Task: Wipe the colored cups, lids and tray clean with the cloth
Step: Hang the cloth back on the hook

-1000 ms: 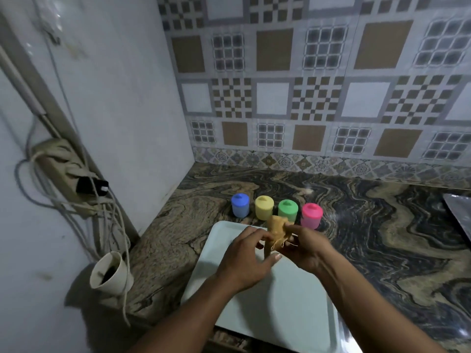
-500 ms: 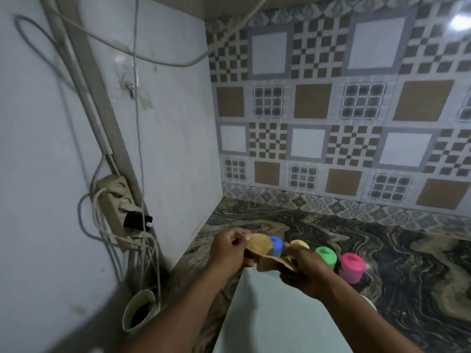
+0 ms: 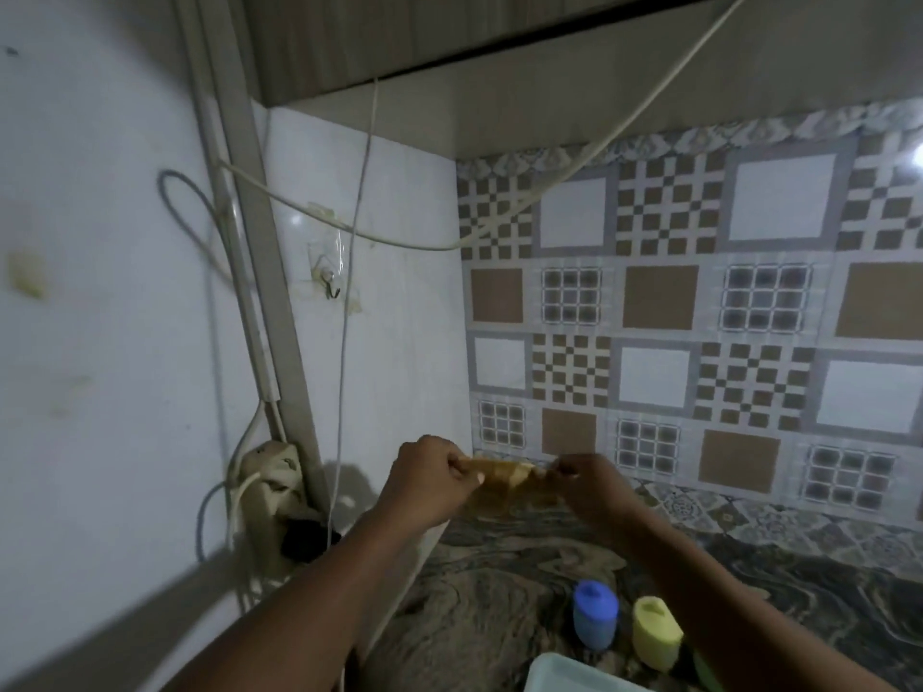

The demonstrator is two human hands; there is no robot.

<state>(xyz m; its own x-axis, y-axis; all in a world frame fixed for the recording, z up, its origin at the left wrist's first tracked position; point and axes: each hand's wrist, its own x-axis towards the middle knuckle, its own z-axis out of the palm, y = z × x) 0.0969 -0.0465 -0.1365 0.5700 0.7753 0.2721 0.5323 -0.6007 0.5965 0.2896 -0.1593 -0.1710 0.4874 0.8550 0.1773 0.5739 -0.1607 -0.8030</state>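
The left hand (image 3: 429, 479) and right hand (image 3: 594, 486), now raised above the cups (image 3: 594, 616), pinch the cloth (image 3: 509, 479) stretched open between them, ready for wiping.

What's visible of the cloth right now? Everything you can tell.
The cloth is a small tan-yellow rag that looks thin and soft, though it is somewhat blurred. It is stretched sideways between the left hand and the right hand, each pinching one end, and its middle sags a little. It hangs in the air above the counter, and only the hands touch it.
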